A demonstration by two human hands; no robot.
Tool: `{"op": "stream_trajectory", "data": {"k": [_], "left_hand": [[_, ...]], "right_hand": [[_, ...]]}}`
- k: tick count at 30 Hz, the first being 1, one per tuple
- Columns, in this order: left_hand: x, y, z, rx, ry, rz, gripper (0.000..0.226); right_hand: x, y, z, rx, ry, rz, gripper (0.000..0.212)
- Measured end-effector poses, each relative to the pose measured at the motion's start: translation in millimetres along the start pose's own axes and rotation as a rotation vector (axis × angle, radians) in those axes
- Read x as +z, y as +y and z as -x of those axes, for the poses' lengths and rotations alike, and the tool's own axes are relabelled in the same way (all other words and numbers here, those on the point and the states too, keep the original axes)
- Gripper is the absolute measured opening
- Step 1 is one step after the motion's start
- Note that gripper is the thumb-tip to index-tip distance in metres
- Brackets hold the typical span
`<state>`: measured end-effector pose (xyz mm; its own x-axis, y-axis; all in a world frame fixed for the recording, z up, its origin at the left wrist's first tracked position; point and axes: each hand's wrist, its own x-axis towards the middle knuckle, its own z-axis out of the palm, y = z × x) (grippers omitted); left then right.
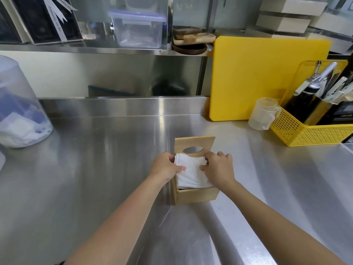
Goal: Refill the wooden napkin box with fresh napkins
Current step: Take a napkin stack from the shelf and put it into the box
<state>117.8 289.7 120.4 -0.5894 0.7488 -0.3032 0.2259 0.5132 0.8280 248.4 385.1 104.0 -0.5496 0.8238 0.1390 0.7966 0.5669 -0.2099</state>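
Observation:
A light wooden napkin box [196, 195] stands on the steel counter, its top uncovered. A stack of white napkins [191, 174] sits in the box mouth, sticking up above the rim. My left hand [166, 166] grips the stack's left edge, thumb on top. My right hand [217, 168] pinches its right edge, fingers curled over the far side. The box's wooden lid [194, 143], with an oval hole, lies flat on the counter just behind the box.
A translucent plastic tub [19, 111] with white and blue items stands at the far left. A yellow cutting board [263, 79] leans on the back wall. Right of it are a clear measuring jug [263, 115] and a yellow mesh basket [309, 132] of utensils.

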Motion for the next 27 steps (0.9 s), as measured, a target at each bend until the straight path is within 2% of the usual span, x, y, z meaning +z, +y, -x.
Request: {"op": "stream_trajectory", "data": {"k": [4,6,11,13,14,15,17,19,20,22,24,25,27], "left_hand": [[12,-8,8,0.034,0.08,-0.132,0.037],[16,-15,8,0.027,0.109,-0.133,0.037],[17,-19,7,-0.015,0.122,-0.127,0.038],[18,-19,14,0.003,0.227,-0.179,0.037],[19,-19,19,0.056,0.325,-0.204,0.034],[20,-21,24,0.189,0.434,-0.236,0.029],[24,-24,29,0.604,0.503,-0.381,0.015],[30,-29,26,0.943,0.425,-0.568,0.012],[32,-27,24,1.012,0.362,-0.618,0.013],[28,-17,22,1.03,0.277,-0.63,0.017],[23,-9,17,1.032,0.228,-0.672,0.017],[21,-6,15,1.028,0.188,-0.721,0.014],[16,0,12,0.969,0.061,-0.847,0.015]], "right_hand": [[8,-1,4,-0.08,-0.004,0.066,0.019],[12,1,6,-0.074,-0.012,0.021,0.019],[19,5,13,-0.024,0.093,-0.13,0.016],[19,5,17,-0.003,0.098,-0.165,0.015],[19,5,18,0.011,0.089,-0.178,0.016],[19,5,18,0.024,0.082,-0.193,0.016],[20,6,17,0.032,0.077,-0.199,0.015],[20,7,17,-0.009,0.115,-0.163,0.014],[22,9,17,-0.063,0.168,-0.115,0.017],[20,13,18,-0.188,0.326,-0.059,0.021],[12,17,18,-0.374,0.459,-0.08,0.012],[8,20,17,-0.475,0.474,-0.101,0.01],[2,26,14,-0.644,0.335,-0.094,0.011]]}}
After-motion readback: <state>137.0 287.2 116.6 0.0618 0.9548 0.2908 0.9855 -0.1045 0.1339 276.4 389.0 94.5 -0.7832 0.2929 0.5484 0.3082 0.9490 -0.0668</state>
